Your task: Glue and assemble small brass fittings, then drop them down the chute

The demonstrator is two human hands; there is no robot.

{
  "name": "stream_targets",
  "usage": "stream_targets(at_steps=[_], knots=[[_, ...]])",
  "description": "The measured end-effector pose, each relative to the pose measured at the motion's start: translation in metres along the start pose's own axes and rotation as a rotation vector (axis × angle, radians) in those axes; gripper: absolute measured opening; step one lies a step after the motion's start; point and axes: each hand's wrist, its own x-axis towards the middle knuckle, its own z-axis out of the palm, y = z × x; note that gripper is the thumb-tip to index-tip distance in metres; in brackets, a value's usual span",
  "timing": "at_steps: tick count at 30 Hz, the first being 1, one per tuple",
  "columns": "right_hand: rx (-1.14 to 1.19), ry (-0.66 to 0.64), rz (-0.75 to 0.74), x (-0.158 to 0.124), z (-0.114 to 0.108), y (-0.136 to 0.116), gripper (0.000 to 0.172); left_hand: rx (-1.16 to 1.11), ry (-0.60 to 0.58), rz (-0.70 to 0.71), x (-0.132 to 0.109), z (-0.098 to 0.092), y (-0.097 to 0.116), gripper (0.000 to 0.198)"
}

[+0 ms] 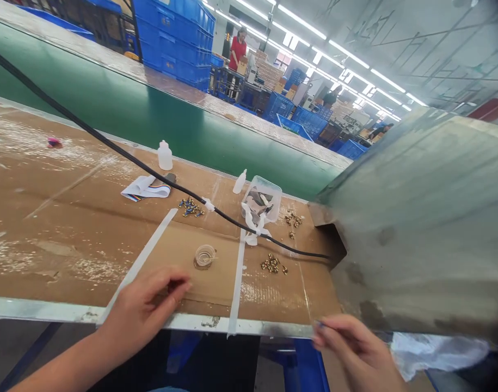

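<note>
My left hand (148, 302) hovers over the front of the brown cardboard-covered bench (81, 258), thumb and fingertips brought together in a pinch. Whatever may be between them is too small to make out. Just ahead of it is a small clear cup (205, 255) with a thin stick in it. At the bench's front edge, my right hand (352, 345) pinches a tiny part with a bluish tip (320, 324). Small brass-coloured parts (271, 264) lie in a loose pile up and left of that hand. Another pile has blue-and-gold parts (190, 207).
A black cable (110, 142) crosses above the bench. Behind are a squeeze bottle (165, 157), a smaller bottle (240, 182), a plastic tub (269, 190) and a white strap (145, 188). A metal housing (416, 228) stands right; a green conveyor (175, 114) runs beyond.
</note>
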Motion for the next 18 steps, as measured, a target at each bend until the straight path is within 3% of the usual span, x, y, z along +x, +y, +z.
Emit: stream_targets(at_steps=[3, 5, 7, 11, 18], knots=[[0.266, -0.271, 0.154, 0.016, 0.069, -0.007, 0.027, -0.099, -0.101, 0.018, -0.011, 0.015, 0.015, 0.013], [0.379, -0.368, 0.154, 0.022, 0.11, -0.012, 0.026, -0.154, -0.116, -0.008, -0.014, 0.021, 0.019, 0.015], [0.448, -0.419, 0.143, 0.024, 0.137, -0.015, 0.024, -0.19, -0.104, -0.037, -0.014, 0.024, 0.02, 0.018], [0.458, -0.439, 0.13, 0.026, 0.155, -0.016, 0.022, -0.195, -0.063, -0.069, -0.011, 0.022, 0.017, 0.02], [0.183, -0.375, 0.017, 0.028, 0.16, -0.017, 0.014, -0.229, -0.025, -0.059, -0.006, 0.018, 0.014, 0.02]])
